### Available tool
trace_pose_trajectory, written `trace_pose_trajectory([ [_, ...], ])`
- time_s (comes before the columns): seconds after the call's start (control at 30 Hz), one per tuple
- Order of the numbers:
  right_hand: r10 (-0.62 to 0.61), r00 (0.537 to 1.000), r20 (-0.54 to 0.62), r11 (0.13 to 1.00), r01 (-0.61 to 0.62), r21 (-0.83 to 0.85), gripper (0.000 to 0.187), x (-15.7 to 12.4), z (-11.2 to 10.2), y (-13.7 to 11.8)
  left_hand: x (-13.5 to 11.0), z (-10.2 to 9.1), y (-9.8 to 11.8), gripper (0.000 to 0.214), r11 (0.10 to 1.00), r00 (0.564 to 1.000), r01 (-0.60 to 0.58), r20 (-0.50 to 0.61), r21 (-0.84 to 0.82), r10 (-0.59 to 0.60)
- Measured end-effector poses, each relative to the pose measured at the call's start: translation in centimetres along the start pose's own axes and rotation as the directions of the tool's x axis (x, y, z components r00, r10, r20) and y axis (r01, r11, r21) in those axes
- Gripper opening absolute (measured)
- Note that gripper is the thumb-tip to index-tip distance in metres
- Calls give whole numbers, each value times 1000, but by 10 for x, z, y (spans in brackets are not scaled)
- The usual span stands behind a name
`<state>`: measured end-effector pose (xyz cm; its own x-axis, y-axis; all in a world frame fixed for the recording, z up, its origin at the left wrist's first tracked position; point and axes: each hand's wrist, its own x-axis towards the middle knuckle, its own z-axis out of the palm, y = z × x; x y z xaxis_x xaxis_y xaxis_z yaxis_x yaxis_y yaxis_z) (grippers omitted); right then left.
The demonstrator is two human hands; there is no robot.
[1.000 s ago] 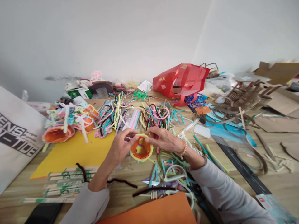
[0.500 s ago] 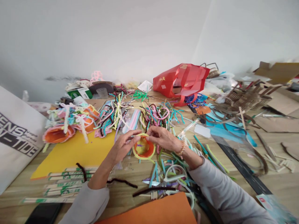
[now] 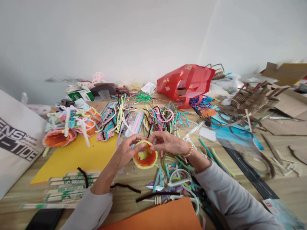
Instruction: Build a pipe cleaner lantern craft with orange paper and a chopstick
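Between my hands is a small orange cup-like piece, its rim edged with a fuzzy yellow pipe cleaner. My left hand grips the rim from the left, thumb near the inside edge. From the right, my right hand pinches the far side of the same rim, fingers and thumb bent together. The cup's opening tilts toward me and its far outer side is hidden. Pipe cleaners in many colours lie in a heap just beyond my hands.
Scissors with pale handles lie among loose pipe cleaners. Orange foam sheet is nearest me; a yellow sheet and wrapped chopsticks are left. Finished-looking orange cups stand behind. A red bag lies at the back.
The cup has moved slightly toward me and to the left, tipping so more of its inside shows. My right-hand fingers have shifted along the rim; both hands stay on it.
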<state>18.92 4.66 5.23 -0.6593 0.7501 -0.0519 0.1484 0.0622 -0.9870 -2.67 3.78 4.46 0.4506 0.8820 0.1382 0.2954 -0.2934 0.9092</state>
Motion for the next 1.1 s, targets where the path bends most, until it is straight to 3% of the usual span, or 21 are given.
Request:
trace_pose_trajectory([
  [0.17,8,1000,22,998,-7,-69,26,0,-1,4,0,2,0,25,1000,1000,10,0,-27,-10],
  [0.57,-12,1000,-11,998,12,-58,27,3,5,7,2,9,1,25,986,998,68,26,-152,-65],
  [0.93,-83,993,-81,993,75,-90,34,1,6,3,3,10,-8,20,994,997,19,-71,-105,-27],
  [1.1,-103,988,-115,991,91,-103,28,2,10,-1,3,11,-10,19,999,995,-5,-100,-48,1],
])
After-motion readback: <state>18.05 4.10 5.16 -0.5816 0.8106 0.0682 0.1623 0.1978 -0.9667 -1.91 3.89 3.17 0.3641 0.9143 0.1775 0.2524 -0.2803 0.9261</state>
